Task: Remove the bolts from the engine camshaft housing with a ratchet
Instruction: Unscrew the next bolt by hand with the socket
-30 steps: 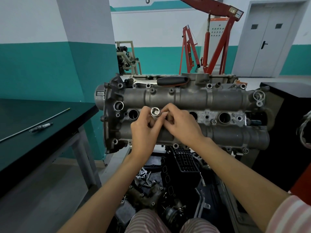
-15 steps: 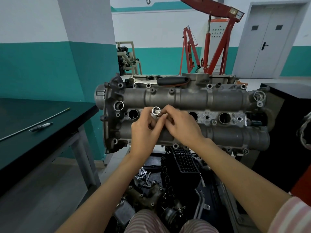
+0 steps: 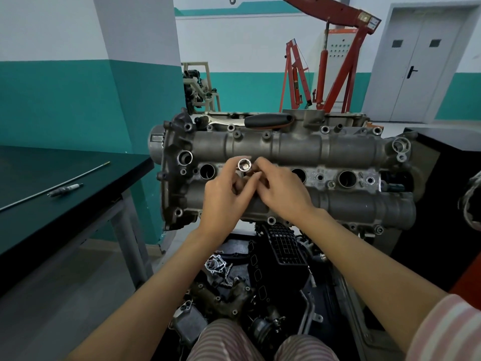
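Presently, item by item, as you have them:

Socket [image 3: 245, 165]: a short bright steel cylinder, open mouth turned up toward you, long axis pointing roughly out from the housing face toward your head. A pale insert sits inside the mouth; whether it is a bolt head cannot be told.

Left hand [image 3: 223, 194]: grip pinched on the socket from below and from its left side.

Right hand [image 3: 282, 190]: fingers curled and meeting the socket from its right side; what they hold is hidden, though the grip looks closed on the same piece. Both hands are equally near.

Camshaft housing [image 3: 299, 147]: grey casting lying crosswise before you, long axis left to right. Your hands sit over its middle band, between two of the large round wells.

Bolts [image 3: 270, 220]: several heads stand along the near and far edges of the housing.

Ratchet [image 3: 250, 120]: lies on the far upper edge of the housing, beyond your hands, black handle pointing right, head at the left end. Judged: the socket must travel away from you and slightly left to reach that head, and the left hand holds the shorter line.

Tabletop [image 3: 86, 204]: at your left, carrying a thin rod [image 3: 59, 185] and a marker [image 3: 65, 190].
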The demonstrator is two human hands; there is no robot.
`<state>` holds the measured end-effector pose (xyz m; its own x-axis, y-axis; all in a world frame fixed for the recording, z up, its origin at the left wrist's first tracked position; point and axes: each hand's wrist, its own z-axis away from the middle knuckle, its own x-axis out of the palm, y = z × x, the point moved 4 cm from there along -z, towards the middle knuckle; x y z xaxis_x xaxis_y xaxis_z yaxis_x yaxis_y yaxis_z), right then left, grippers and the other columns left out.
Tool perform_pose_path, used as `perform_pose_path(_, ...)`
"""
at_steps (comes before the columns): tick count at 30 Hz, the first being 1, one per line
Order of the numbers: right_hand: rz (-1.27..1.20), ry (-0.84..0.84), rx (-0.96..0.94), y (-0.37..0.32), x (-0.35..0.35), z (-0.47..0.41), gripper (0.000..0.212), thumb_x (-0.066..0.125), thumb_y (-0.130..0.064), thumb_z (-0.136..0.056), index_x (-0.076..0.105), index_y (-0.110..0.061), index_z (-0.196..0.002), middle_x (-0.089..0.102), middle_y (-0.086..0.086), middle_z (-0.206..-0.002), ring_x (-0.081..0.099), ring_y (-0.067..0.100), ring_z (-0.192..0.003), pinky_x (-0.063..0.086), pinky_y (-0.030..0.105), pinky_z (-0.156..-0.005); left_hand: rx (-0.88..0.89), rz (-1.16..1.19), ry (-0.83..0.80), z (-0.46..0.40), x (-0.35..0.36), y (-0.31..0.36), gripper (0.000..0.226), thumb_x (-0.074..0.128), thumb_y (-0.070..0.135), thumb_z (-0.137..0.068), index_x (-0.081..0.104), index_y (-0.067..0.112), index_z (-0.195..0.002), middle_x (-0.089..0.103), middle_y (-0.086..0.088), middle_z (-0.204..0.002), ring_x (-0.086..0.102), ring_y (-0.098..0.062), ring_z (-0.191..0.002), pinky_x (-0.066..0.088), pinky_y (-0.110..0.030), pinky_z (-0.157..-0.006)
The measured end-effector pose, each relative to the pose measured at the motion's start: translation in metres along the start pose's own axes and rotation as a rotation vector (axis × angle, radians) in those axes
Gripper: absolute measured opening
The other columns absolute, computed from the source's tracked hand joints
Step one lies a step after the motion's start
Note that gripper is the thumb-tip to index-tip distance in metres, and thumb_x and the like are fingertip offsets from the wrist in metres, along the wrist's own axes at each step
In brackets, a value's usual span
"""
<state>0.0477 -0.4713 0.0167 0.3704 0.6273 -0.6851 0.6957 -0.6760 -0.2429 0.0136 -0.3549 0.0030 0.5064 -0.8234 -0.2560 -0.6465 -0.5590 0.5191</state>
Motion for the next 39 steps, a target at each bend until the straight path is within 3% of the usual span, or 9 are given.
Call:
perform_pose_path(2, 0.018, 0.022, -0.062, -0.0022, 0.0002, 0.0021, 0.022, 0.048, -0.017, -0.092, 0.056, -0.013, -0.112, 0.066, 0.009, -0.079, 0.061, 0.031, -0.072, 0.031, 0.028, -0.054, 0.038, -0.057, -0.018, -0.0004, -0.001, 0.0004, 0.025, 0.059, 0.018, -0.09, 0.059, 0.015, -0.115, 0.044, 0.001, -0.048, 0.042, -0.01, -0.045, 0.032, -0.015, -0.046)
perform_pose_path(7, -0.007, -0.02, -0.004, -0.0027, -0.0002, 0.0, 0.038, 0.05, -0.02, -0.09, 0.049, -0.021, -0.128, 0.065, 0.003, -0.075, 0.061, 0.024, -0.071, 0.04, 0.031, -0.056, -0.035, 0.0, 0.04, -0.0035, -0.0021, -0.0039, 0.015, 0.066, 0.018, -0.087, 0.056, 0.008, -0.082, 0.04, -0.004, -0.046, 0.034, -0.009, -0.044, 0.027, -0.011, -0.046)
perform_pose_path(10, -0.077, -0.025, 0.098, 0.0013, -0.0013, -0.0016, 0.029, 0.057, -0.024, -0.085, 0.054, -0.019, -0.113, 0.058, -0.005, -0.066, 0.057, 0.019, -0.067, 0.044, 0.034, -0.059, -0.076, 0.039, 0.054, -0.004, -0.0002, -0.0035, 0.029, 0.069, 0.02, -0.084, 0.044, 0.015, -0.071, 0.039, -0.005, -0.048, 0.034, -0.008, -0.045, 0.028, -0.014, -0.046)
perform_pose_path(16, -0.011, -0.002, -0.016, -0.0015, -0.0006, 0.0002, 0.021, 0.048, -0.019, -0.092, 0.056, -0.013, -0.111, 0.065, 0.009, -0.077, 0.059, 0.029, -0.071, 0.042, 0.036, -0.056, 0.042, -0.09, -0.029, -0.0029, -0.0029, 0.0039, 0.019, 0.061, 0.017, -0.09, 0.06, 0.009, -0.107, 0.039, 0.006, -0.045, 0.041, -0.007, -0.044, 0.029, -0.011, -0.046)
perform_pose_path(21, 0.002, -0.026, 0.026, -0.0031, -0.0006, -0.0002, 0.034, 0.051, -0.022, -0.09, 0.052, -0.02, -0.124, 0.055, -0.009, -0.063, 0.054, 0.015, -0.063, 0.04, 0.031, -0.055, -0.056, 0.014, 0.056, -0.0044, -0.0023, -0.0012, 0.019, 0.066, 0.021, -0.086, 0.055, 0.006, -0.083, 0.039, 0.0, -0.046, 0.035, -0.008, -0.043, 0.028, -0.013, -0.045)
perform_pose_path(24, -0.048, -0.015, 0.119, 0.0028, -0.0001, -0.0019, 0.022, 0.057, -0.026, -0.086, 0.054, -0.019, -0.106, 0.049, -0.01, -0.058, 0.05, 0.012, -0.058, 0.039, 0.031, -0.054, -0.081, 0.035, 0.079, -0.0043, -0.0014, 0.0, 0.029, 0.068, 0.024, -0.084, 0.044, 0.01, -0.074, 0.04, -0.005, -0.048, 0.034, -0.008, -0.045, 0.029, -0.014, -0.045)
perform_pose_path(30, 0.027, 0.024, -0.037, -0.0021, -0.0005, 0.0004, 0.022, 0.049, -0.019, -0.093, 0.058, -0.013, -0.113, 0.066, 0.009, -0.08, 0.061, 0.03, -0.074, 0.035, 0.03, -0.056, 0.018, -0.039, -0.007, -0.0021, -0.0033, 0.0035, 0.02, 0.059, 0.017, -0.091, 0.06, 0.01, -0.11, 0.047, -0.001, -0.046, 0.043, -0.015, -0.044, 0.035, -0.022, -0.046)
perform_pose_path(35, 0.009, -0.01, 0.029, -0.0023, -0.0002, -0.0002, 0.039, 0.054, -0.027, -0.088, 0.049, -0.021, -0.127, 0.062, -0.001, -0.072, 0.059, 0.019, -0.069, 0.037, 0.029, -0.056, -0.067, 0.039, 0.071, -0.0039, -0.0022, -0.0007, 0.022, 0.067, 0.02, -0.086, 0.049, 0.012, -0.075, 0.037, 0.002, -0.046, 0.034, -0.007, -0.043, 0.029, -0.012, -0.045)
perform_pose_path(39, 0.005, 0.0, 0.047, 0.0016, 0.0005, -0.0014, 0.018, 0.055, -0.026, -0.088, 0.054, -0.015, -0.103, 0.054, -0.006, -0.065, 0.055, 0.02, -0.063, 0.034, 0.03, -0.054, -0.06, 0.033, 0.048, -0.003, -0.0011, 0.0007, 0.022, 0.067, 0.026, -0.085, 0.048, 0.017, -0.077, 0.04, 0.0, -0.048, 0.036, -0.007, -0.044, 0.029, -0.014, -0.046)
